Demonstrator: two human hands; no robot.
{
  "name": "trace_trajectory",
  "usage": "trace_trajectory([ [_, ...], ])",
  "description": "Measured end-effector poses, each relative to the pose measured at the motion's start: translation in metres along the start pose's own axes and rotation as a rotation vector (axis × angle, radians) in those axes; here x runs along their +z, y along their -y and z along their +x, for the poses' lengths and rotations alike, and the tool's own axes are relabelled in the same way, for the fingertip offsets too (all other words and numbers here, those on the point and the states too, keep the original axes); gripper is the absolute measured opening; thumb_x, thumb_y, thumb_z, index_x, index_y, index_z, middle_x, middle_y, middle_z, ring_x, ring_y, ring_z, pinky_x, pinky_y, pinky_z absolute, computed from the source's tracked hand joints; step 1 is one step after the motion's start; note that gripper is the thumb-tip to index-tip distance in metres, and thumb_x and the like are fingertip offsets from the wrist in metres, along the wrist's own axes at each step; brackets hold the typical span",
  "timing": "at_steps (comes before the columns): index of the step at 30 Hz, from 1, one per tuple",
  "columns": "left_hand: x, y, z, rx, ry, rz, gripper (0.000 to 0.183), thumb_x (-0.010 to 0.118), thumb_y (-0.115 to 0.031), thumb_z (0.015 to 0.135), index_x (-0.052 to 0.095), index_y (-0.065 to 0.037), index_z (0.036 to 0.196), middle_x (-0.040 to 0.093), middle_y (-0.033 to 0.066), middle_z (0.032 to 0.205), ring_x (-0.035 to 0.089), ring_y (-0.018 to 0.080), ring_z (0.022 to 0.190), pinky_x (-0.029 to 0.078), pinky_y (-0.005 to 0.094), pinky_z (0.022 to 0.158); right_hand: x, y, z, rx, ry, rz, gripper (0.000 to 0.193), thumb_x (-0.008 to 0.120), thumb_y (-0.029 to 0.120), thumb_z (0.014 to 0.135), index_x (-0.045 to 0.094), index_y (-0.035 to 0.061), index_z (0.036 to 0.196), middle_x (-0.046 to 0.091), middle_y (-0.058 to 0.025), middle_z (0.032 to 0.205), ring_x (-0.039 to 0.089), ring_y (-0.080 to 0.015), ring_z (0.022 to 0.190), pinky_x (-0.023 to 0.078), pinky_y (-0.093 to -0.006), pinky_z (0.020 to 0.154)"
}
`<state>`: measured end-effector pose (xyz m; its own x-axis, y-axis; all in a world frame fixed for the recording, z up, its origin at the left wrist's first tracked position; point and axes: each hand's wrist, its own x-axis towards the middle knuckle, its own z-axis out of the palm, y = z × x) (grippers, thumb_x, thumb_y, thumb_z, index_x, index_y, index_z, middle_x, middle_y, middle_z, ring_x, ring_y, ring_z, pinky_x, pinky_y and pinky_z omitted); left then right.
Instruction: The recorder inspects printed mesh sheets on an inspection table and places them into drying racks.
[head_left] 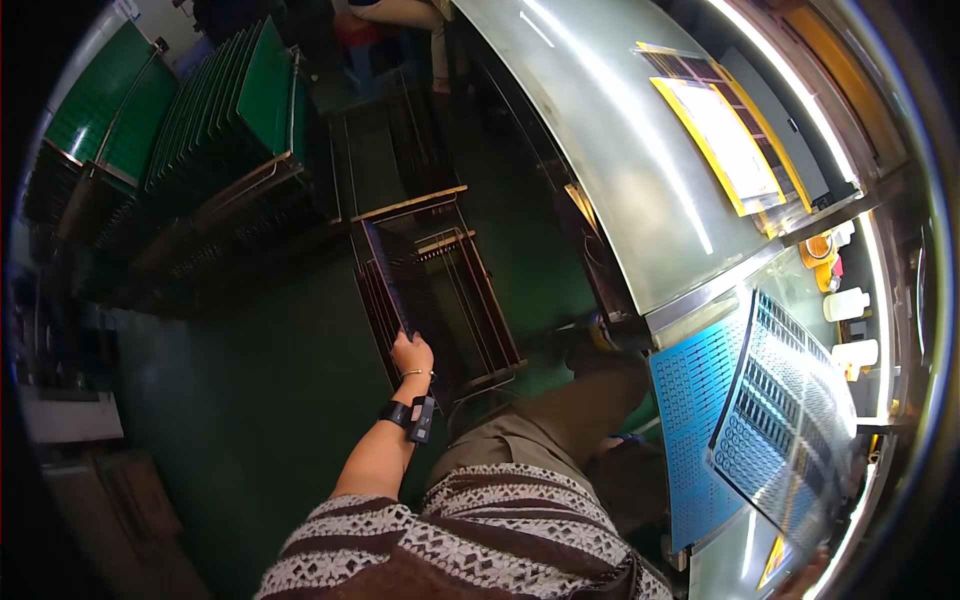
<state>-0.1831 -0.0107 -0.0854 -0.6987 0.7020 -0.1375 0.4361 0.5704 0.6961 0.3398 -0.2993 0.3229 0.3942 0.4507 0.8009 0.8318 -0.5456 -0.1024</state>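
My left hand [412, 355] is closed on the edge of a dark, thin panel [388, 272], which stands upright in a wire rack [490, 310] on the floor. At the right, a see-through film sheet [785, 400] printed with dark rows of patterns is raised and curved at an angle. Beneath it a blue panel [685, 430] with fine printed shapes lies on the worktable. Dim and partly hidden at the lower right rim, my right hand [808, 572] is at the film's lower corner and appears to hold it up.
Racks of green boards [225, 110] stand at the far left. The metal-topped table [600, 110] runs along the right, bearing a yellow-edged frame [715, 140]. White bottles [846, 304] and orange tape [818, 250] sit behind the film. Another person's leg [438, 45] shows at the top.
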Motion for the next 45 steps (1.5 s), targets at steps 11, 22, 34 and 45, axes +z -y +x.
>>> trace_trajectory([
  [11,0.028,-0.012,-0.023,0.046,0.023,0.015,0.038,0.055,-0.007,0.079,0.054,0.005,0.116,0.060,0.0301,0.097,0.059,0.0430,0.090,0.048,0.0454,0.079,0.019,-0.067,-0.213,0.904,0.706,0.385,0.031,0.066,0.007,0.078,0.059,-0.0013,0.107,0.058,-0.0188,0.102,0.058,-0.0305,0.086,0.048,-0.0356,0.073],
  [22,0.050,-0.005,-0.015,0.014,0.059,0.104,0.039,0.055,-0.007,0.080,0.054,-0.001,0.118,0.061,0.0278,0.095,0.059,0.0428,0.090,0.049,0.0463,0.079,0.025,-0.070,-0.203,0.508,0.878,0.250,0.027,0.069,0.007,0.075,0.062,0.0035,0.101,0.057,-0.0234,0.103,0.056,-0.0392,0.090,0.047,-0.0417,0.077],
  [34,0.062,-0.010,-0.006,-0.030,0.076,0.098,0.037,0.057,-0.007,0.078,0.055,0.001,0.115,0.060,0.0269,0.099,0.058,0.0416,0.095,0.047,0.0441,0.083,0.026,-0.037,-0.181,1.312,0.742,0.515,0.042,0.059,0.016,0.086,0.044,-0.0002,0.121,0.053,-0.0149,0.107,0.054,-0.0275,0.091,0.048,-0.0380,0.074],
  [45,0.090,0.005,0.019,-0.082,0.189,0.196,0.049,0.057,-0.017,0.082,0.044,-0.010,0.130,0.060,0.0263,0.102,0.057,0.0436,0.095,0.047,0.0464,0.084,0.016,-0.012,-0.176,1.349,0.723,0.491,0.043,0.060,0.018,0.086,0.044,0.0002,0.122,0.051,-0.0152,0.109,0.053,-0.0264,0.090,0.048,-0.0369,0.073],
])
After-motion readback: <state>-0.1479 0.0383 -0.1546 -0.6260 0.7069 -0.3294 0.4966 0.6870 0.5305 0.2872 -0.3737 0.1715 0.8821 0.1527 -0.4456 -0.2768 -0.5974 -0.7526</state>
